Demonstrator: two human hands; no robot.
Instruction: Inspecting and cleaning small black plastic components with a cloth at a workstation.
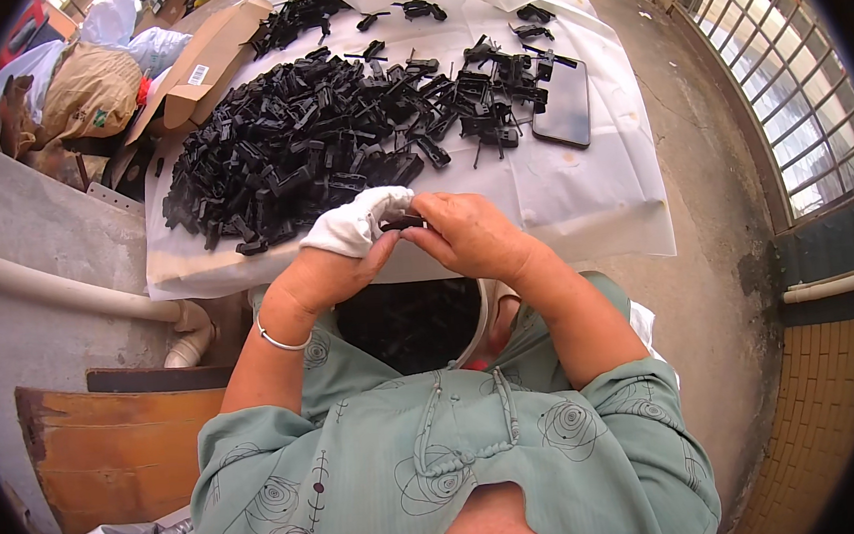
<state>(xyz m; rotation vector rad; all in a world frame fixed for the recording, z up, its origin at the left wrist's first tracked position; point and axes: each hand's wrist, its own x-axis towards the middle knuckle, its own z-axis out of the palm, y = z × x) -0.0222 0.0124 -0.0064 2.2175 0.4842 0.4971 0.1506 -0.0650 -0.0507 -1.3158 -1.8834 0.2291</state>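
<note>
My left hand (340, 249), its fingers wrapped in white cloth, and my right hand (469, 231) meet over the near edge of a white-covered table (603, 203). Both pinch one small black plastic part (403, 223) between them. Just beyond lies a big heap of similar black plastic parts (307, 141). A smaller group of black parts (493, 86) is spread to the right of the heap. In my lap, under the hands, sits a white-rimmed container (411, 323) full of dark parts.
A dark flat phone (565, 104) lies on the cloth at the right. Cardboard boxes (206, 69) and sacks (92, 88) stand at the far left. A white pipe (68, 293) runs along the left wall, with a wooden board (111, 453) below. Barred windows (793, 67) line the right.
</note>
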